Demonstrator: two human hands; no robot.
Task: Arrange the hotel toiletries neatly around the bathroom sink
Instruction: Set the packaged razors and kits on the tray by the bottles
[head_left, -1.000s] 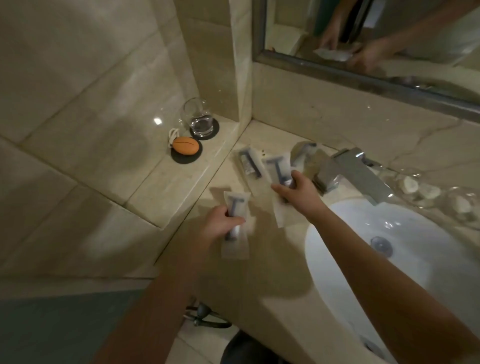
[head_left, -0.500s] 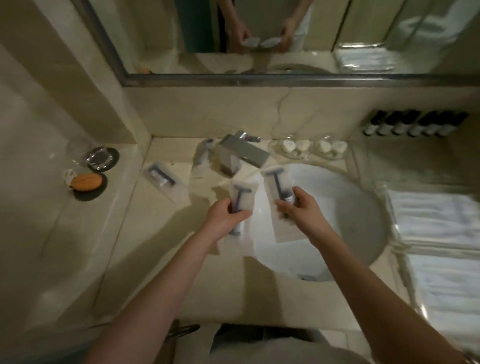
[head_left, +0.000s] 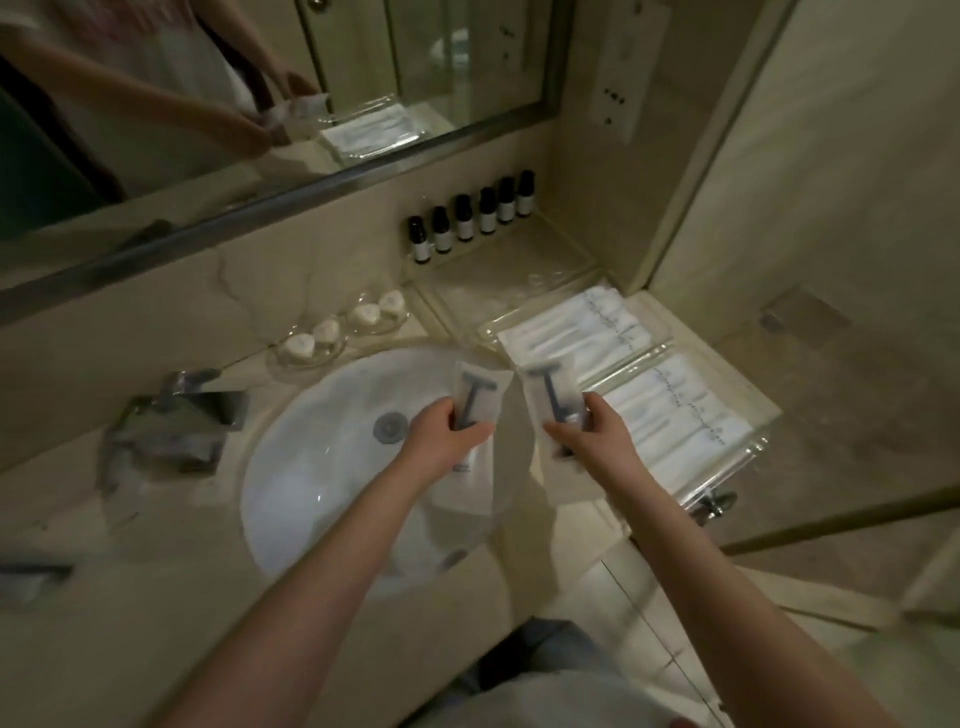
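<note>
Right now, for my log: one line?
left hand: grips left razor packet | right hand: grips right razor packet | where: right side of sink

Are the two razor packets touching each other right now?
Apart. The head view shows a V-shaped gap between the left packet, gripped by the left hand, and the right packet, gripped by the right hand, narrowest at their top corners.

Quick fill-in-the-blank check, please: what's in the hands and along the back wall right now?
The left hand and the right hand each hold a wrapped ____.
The bottles stand in a row of ____.
The glass dishes behind the sink hold ____ soaps in all.
Missing: razor; six; four.
</note>
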